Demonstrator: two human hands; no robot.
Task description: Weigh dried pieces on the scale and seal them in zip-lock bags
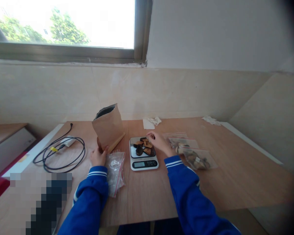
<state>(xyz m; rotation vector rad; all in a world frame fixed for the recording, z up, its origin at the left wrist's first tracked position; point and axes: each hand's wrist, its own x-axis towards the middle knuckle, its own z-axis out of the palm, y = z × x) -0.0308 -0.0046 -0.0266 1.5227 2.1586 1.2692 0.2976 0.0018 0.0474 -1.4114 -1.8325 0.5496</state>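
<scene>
1. The left hand (98, 158) grasps a brown paper bag (109, 127) at its lower near corner, the thumb against the front and the other fingers partly behind it. The bag stands on the table (147, 195), mouth up and parted, just left of a white digital scale (132, 163).
2. The right hand (159, 143) hovers at the scale's far right edge, its fingers curled close together beside dark-skinned brown pieces (147, 151) spread on the platform. Whether those fingers grip a piece or touch one cannot be told from this angle.
3. Near the left wrist, clear plastic bags (115, 163) with red strips lie flat in a stack, partly covered by the left sleeve (93, 191). Beyond the right forearm rest filled clear bags (197, 159), some overlapping; their contents are hard to identify.
4. The paper bag's interior shows only as a dark lining at the mouth; what lies deeper is out of sight. Figures on the scale's display (139, 164) are too small to read.
5. At lower left, a pixelated patch (51, 202) obscures part of the table, and a dark blur shades the right edge.
</scene>
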